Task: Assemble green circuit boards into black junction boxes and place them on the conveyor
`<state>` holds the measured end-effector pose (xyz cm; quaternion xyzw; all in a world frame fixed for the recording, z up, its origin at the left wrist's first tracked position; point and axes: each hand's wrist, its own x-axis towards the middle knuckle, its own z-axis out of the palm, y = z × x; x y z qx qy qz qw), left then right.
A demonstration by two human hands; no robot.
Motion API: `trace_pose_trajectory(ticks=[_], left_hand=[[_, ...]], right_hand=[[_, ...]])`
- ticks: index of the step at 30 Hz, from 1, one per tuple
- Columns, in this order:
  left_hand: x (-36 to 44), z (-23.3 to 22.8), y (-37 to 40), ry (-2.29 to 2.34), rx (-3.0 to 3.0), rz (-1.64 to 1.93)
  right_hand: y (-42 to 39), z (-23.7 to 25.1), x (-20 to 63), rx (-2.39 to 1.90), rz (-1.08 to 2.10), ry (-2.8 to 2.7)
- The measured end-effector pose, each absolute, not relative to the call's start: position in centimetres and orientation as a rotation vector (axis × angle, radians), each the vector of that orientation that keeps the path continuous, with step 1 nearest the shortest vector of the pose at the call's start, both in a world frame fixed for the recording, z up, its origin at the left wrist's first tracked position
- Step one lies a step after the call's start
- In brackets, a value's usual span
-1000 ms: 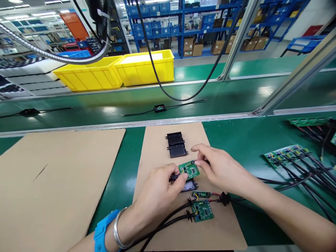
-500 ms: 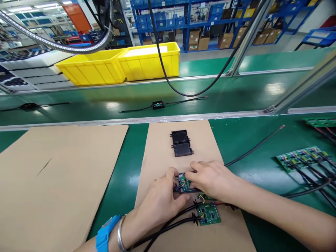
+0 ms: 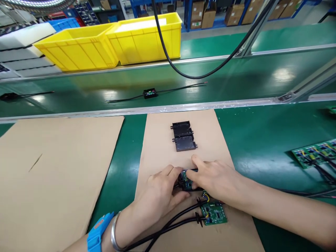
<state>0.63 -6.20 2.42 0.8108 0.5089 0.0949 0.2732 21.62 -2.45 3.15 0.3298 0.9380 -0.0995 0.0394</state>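
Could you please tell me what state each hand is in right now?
Left hand: partly curled, at the left end of a circuit board; grip unclear.
Right hand: curled over that board; grip unclear.

We rest the fingers of our left hand (image 3: 160, 190) and right hand (image 3: 219, 177) on a small circuit board (image 3: 186, 182) set in a black case, above a cardboard sheet (image 3: 160, 143). Just beside it, nearer us, lies a green circuit board (image 3: 215, 215) with black cables (image 3: 185, 221). Beyond our hands sits an open black plastic enclosure (image 3: 185, 144); farther back stand two yellow bins (image 3: 145, 43).
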Motion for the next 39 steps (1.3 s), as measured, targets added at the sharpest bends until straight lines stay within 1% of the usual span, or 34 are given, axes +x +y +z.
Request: trace_pose_trajectory(ticks=[5, 8, 12, 18, 21, 25, 32, 35, 39], left_hand=[[-0.1, 3.8, -5.1, 1.304, 2.109, 0.160], [0.3, 4.1, -5.3, 1.318, 2.254, 0.138], [1.2, 3.4, -6.2, 1.324, 2.480, 0.239], [0.5, 2.8, -7.0, 1.220, 2.646, 0.299], [0.3, 2.8, -7.2, 1.239, 2.752, 0.339], [0.8, 2.5, -7.5, 1.251, 2.909, 0.233], [1.6, 2.1, -7.7, 1.230, 3.122, 0.057], [1.1, 1.8, -7.6, 1.276, 2.960, 0.137], [0.2, 1.1, -7.2, 1.346, 2.716, 0.450]], right_hand=[[-1.9, 2.4, 21.8, 1.029, -0.527, 2.896], [-1.8, 2.1, 21.9, 1.034, -0.556, 2.914], [-1.7, 2.2, 21.8, 1.039, -0.557, 2.926], [-1.6, 2.0, 21.9, 1.057, -0.546, 2.943], [-1.7, 1.8, 22.1, 1.068, -0.602, 2.961], [-1.7, 1.5, 22.2, 1.081, -0.710, 2.975], [-1.3, 1.3, 22.1, 1.023, -0.579, 3.108], [-0.9, 1.8, 22.0, 1.042, -0.608, 3.099], [0.0, 3.1, 20.9, 1.154, -0.683, 2.961]])
